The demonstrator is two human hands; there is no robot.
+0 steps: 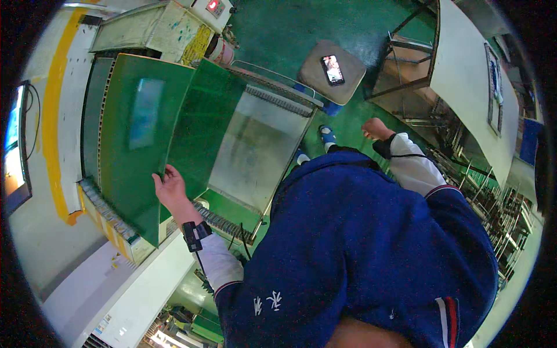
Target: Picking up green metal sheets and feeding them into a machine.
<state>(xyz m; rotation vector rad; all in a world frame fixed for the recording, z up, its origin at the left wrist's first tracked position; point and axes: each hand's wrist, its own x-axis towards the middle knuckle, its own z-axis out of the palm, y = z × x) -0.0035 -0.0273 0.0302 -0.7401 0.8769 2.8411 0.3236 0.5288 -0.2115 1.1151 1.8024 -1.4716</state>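
A large, thin, glossy green panel (136, 133) stands tilted at the left, and a light reflects on its face. My left hand (172, 190) is at its near right edge, with thumb and fingers closed around that edge. Beside it, a second green sheet (206, 110) leans in a conveyor-like frame with a pale grey bed (255, 145). Rows of small rollers (278, 101) line the frame's sides. My right hand (377, 129) hangs out to the right over the floor, fingers curled, with nothing visible in it. Dark bands with wires wrap both wrists.
A lit phone (332, 69) lies on a grey-topped stool (348, 61) ahead. A white board on a metal frame (464, 75) stands at the right, near metal racks (493, 220). A screen (16, 151) is at the far left. A pale machine (156, 29) stands behind the panel.
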